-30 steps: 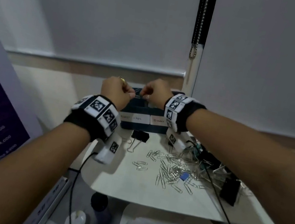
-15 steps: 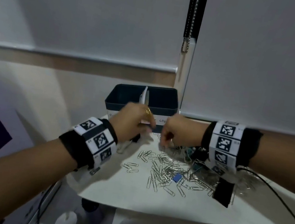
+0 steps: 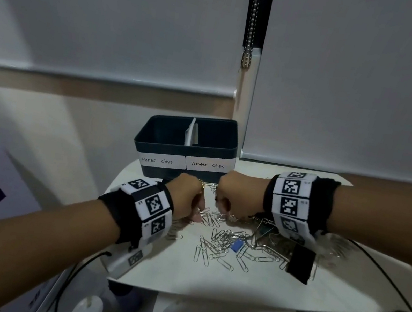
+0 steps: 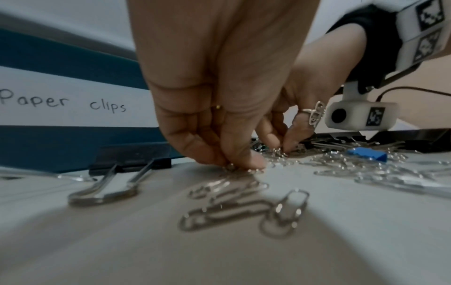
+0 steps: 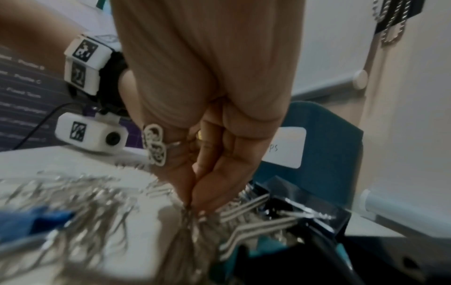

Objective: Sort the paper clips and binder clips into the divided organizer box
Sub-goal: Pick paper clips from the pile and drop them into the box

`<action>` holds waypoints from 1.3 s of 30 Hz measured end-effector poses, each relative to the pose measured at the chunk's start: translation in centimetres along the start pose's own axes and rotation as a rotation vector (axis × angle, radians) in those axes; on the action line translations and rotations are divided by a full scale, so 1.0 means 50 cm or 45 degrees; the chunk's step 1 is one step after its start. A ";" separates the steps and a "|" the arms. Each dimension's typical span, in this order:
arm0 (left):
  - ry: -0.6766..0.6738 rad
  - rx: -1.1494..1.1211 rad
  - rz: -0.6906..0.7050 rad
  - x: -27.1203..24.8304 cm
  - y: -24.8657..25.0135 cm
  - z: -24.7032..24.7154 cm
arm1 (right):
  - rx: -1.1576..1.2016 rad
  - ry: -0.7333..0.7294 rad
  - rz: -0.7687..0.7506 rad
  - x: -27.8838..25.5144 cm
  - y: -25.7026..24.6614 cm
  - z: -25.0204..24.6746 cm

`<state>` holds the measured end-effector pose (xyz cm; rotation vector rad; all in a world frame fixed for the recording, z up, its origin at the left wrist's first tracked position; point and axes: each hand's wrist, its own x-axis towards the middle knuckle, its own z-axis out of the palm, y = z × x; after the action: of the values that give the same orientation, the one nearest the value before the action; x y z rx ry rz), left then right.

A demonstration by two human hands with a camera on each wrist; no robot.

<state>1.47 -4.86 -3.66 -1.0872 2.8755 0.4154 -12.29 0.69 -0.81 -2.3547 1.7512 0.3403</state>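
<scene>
- The left hand [image 3: 187, 196] was down on the round off-white tabletop [image 3: 232, 283], fingertips [image 4: 244, 162] pinched round a silver wire paper clip [image 4: 230, 167] at the left edge of the pile.
- A black binder clip with silver wire handles [image 4: 129, 160] lay just in front of the box's left half.
- The dark blue divided organizer box [image 3: 186, 150] stood behind both hands, its white labels reading "Paper clips" on the left and "Binder clips" on the right; its contents were hidden by the front wall.
- The right hand [image 3: 233, 198] pinched several paper clips from the heap's far side.
- Most silver paper clips [image 3: 225, 243] were unsorted, as were a small blue binder clip [image 3: 236, 245] and a large black binder clip [image 3: 301, 264] to the right, so the sorting looked far from finished.
</scene>
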 end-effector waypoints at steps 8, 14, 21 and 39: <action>0.259 -0.157 -0.050 -0.033 -0.037 -0.087 | 0.446 0.290 0.103 0.018 0.013 -0.112; 0.823 -0.419 -0.332 -0.037 -0.109 -0.209 | 0.688 0.626 0.142 0.127 -0.031 -0.188; 0.773 -0.179 -0.352 0.021 -0.164 -0.192 | 0.353 0.478 0.175 0.184 -0.061 -0.185; -0.176 -0.031 0.124 -0.074 -0.046 -0.012 | 0.107 -0.075 -0.036 0.035 -0.026 -0.008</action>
<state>5.78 -4.27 -3.16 -0.8865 2.8158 0.5097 -10.52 -0.66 -0.92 -2.2851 1.6710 0.3221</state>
